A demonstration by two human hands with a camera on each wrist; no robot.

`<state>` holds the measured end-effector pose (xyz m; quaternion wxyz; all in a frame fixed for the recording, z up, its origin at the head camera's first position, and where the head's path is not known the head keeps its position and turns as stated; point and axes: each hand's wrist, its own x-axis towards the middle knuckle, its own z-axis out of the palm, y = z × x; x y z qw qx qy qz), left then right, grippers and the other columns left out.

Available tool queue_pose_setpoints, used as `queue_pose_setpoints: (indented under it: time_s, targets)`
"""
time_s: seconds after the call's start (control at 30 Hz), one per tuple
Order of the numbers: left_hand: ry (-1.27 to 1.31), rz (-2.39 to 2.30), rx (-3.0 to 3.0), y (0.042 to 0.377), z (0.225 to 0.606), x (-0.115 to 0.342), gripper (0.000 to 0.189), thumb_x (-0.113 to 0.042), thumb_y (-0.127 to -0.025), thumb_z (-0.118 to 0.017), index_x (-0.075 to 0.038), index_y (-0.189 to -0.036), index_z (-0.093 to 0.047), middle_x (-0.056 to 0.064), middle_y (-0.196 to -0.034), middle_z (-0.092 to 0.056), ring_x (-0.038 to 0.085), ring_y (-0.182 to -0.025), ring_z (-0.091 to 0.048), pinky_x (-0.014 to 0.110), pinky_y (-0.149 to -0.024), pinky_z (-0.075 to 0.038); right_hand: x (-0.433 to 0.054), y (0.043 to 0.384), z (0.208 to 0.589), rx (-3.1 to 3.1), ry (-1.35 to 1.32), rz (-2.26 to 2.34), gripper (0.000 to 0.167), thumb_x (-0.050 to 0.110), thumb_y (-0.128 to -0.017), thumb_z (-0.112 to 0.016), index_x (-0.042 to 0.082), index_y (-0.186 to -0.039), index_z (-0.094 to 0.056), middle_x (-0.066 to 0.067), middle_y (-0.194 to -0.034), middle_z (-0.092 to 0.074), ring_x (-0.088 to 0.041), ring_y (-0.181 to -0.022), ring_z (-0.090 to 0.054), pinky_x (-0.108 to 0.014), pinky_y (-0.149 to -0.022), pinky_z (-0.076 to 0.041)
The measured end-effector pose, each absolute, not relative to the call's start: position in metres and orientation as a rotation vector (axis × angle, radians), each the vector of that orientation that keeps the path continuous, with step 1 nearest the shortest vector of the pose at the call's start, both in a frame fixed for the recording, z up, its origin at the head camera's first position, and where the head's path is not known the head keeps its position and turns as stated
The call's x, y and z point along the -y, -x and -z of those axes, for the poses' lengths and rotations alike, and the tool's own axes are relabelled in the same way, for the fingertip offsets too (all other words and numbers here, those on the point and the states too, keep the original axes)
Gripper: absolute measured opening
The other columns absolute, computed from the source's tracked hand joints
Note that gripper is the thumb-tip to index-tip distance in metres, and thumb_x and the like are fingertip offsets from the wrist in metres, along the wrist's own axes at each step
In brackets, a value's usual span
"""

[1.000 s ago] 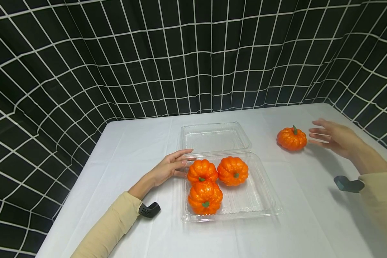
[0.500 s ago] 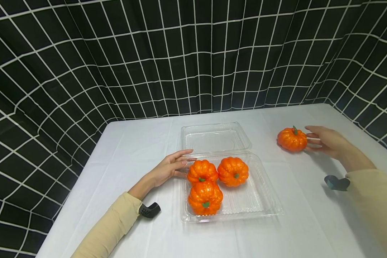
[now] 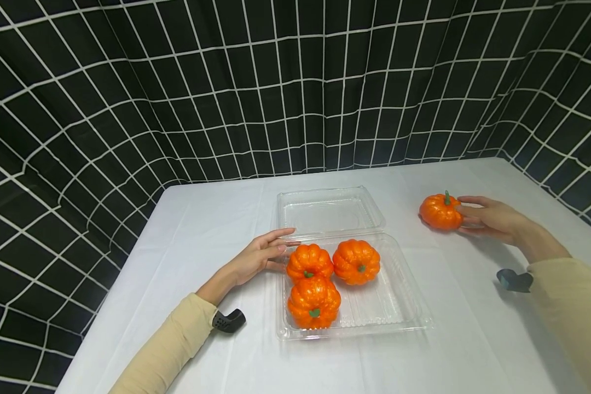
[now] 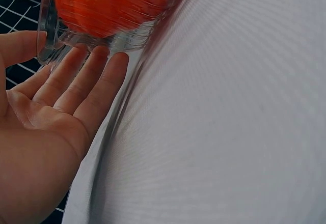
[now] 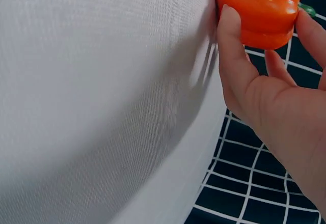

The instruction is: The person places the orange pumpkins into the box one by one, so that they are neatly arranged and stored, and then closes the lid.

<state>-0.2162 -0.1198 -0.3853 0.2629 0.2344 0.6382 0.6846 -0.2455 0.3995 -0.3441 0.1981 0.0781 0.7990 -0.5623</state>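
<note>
Right hand [image 3: 497, 219], part-curled, holds glossy orange ribbed pumpkin [image 3: 437, 213] by its right side on white cloth-covered worktop [image 3: 354, 366], probably light, stiff, slick, best gripped round widest ribs; left hand [image 3: 253, 257], fingers extended, at clear plastic container [image 3: 391, 306].

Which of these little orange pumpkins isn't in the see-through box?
The pumpkin at far right in the head view, touched by the right hand. It alone is outside; the other three pumpkins sit in the clear plastic box.
</note>
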Motion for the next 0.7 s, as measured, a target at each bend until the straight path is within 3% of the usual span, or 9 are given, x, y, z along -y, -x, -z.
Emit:
queue_pose_setpoints:
  time_s: [0.27, 0.5, 0.7]
  targets:
    - [-0.621, -1.859, -1.729, 0.2164, 0.3858, 0.12, 0.056, -0.009, -0.099, -0.046, 0.002, -0.148, -0.023, 0.024, -0.142, -0.04, 0.032, -0.116, -0.054, 0.043, -0.087, -0.052, -0.4014, 0.2442, 0.3463, -2.172, -0.116, 1.562, 0.083, 0.026, -0.099, -0.052, 0.009, -0.151, 0.011, -0.028, -0.153, 0.0, -0.001, -0.092, -0.053, -0.044, -0.1, -0.039]
    - [-0.604, -1.858, -1.742, 0.2162, 0.3851, 0.1195, 0.056, -0.009, -0.098, -0.046, 0.001, -0.148, -0.025, 0.025, -0.142, -0.04, 0.034, -0.118, -0.052, 0.045, -0.086, -0.051, -0.4014, 0.2422, 0.3493, -2.123, -0.086, 1.631, 0.082, 0.019, -0.098, -0.055, 0.011, -0.153, 0.006, -0.023, -0.153, -0.002, 0.001, -0.093, -0.055, -0.038, -0.096, -0.045]
    - [-0.614, -1.863, -1.735, 0.2173, 0.3868, 0.1198, 0.056, -0.01, -0.098, -0.047, 0.002, -0.148, -0.024, 0.025, -0.142, -0.04, 0.034, -0.119, -0.052, 0.045, -0.086, -0.051, -0.4019, 0.2407, 0.3506, -2.119, -0.079, 1.673, 0.075, 0.016, -0.098, -0.055, 0.021, -0.153, -0.005, -0.022, -0.151, -0.004, 0.0, -0.095, -0.055, -0.038, -0.095, -0.046]
